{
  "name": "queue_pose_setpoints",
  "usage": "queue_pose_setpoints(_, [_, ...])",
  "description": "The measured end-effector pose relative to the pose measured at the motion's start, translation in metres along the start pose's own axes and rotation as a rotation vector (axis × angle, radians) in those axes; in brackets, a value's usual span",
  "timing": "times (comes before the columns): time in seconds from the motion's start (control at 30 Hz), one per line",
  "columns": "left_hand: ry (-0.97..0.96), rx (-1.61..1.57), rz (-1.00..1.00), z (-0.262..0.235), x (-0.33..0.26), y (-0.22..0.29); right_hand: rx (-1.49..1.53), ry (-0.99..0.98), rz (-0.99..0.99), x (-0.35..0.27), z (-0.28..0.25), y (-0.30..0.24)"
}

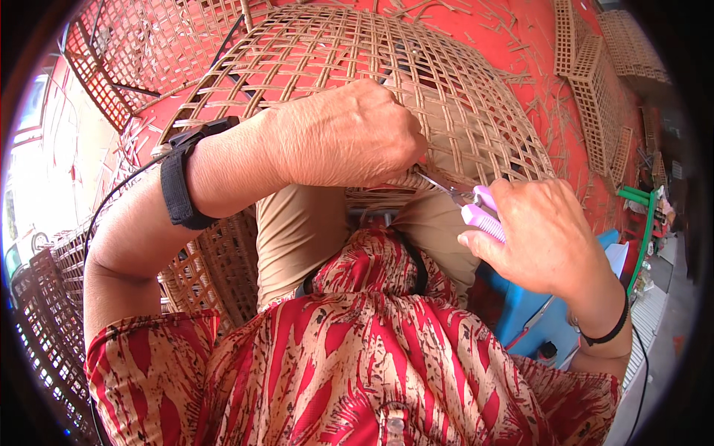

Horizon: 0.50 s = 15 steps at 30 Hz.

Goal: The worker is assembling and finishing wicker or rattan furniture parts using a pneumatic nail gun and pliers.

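Observation:
A curved brown wicker panel (327, 56) of open square weave lies across my lap, its near edge toward me. My left hand (357, 137) is closed over that near edge; its fingertips are hidden beneath the fist. In my right hand (539, 230) is a pair of scissors (485, 215) with pink-purple handles. Its metal blades point left and reach the panel's edge just below my left fist. Whether a strand lies between the blades is too small to tell.
More wicker pieces stand at the far left (163, 44) and far right (595, 89). Offcuts lie scattered on the red floor (513, 30). Beside my right leg is a blue object (532, 320), with a green frame (645, 238) beyond it. Another wicker piece (204, 271) stands at my left.

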<state>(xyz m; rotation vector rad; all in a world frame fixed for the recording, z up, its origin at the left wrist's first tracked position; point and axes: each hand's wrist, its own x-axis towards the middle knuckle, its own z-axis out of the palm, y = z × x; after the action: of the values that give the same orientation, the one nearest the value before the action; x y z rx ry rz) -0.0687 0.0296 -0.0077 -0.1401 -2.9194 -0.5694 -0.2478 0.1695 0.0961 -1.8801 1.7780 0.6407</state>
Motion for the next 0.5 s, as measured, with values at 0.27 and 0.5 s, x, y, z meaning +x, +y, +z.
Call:
queue_pose_setpoints(0.27, [0.049,0.102,0.071,0.005,0.005,0.002,-0.159,-0.200,-0.125,0.010,-0.032,-0.004])
queue_pose_setpoints(0.5, [0.063,0.176,0.085,0.009,0.008,0.004,-0.174,-0.454,-0.100,0.030,-0.059,-0.006])
